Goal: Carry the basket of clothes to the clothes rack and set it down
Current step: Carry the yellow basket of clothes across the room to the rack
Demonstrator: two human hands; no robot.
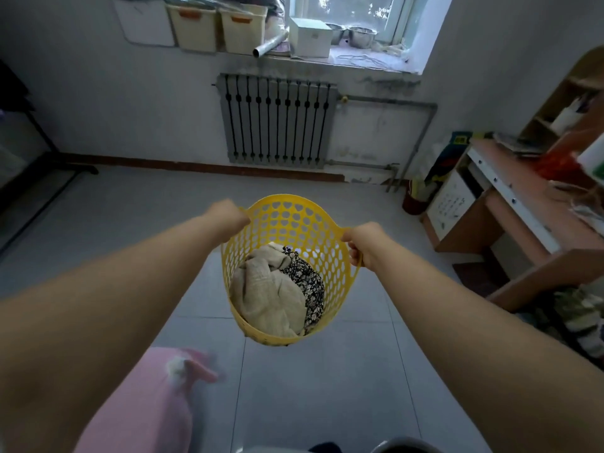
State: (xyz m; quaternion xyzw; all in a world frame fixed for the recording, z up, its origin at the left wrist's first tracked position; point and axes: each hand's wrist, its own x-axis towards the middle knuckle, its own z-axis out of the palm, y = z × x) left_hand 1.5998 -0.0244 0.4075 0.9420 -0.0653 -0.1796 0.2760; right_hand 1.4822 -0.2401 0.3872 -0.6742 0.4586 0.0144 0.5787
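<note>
A yellow plastic basket [330, 256] with heart-shaped holes hangs in the air above the tiled floor, in the middle of the view. Inside lie a beige garment [271, 295] and a dark flowered one [309, 289]. My left hand [230, 215] grips the basket's left handle and my right hand [361, 243] grips its right handle, both arms stretched forward. A black clothes rack [49, 152] stands at the far left, its foot resting on the floor; only part of it shows.
A grey radiator [277, 122] hangs under the window straight ahead. A wooden desk [510, 223] with shelves fills the right side. A pink garment [153, 403] is at the bottom left. Grey floor tiles [130, 217] stretch between me and the wall.
</note>
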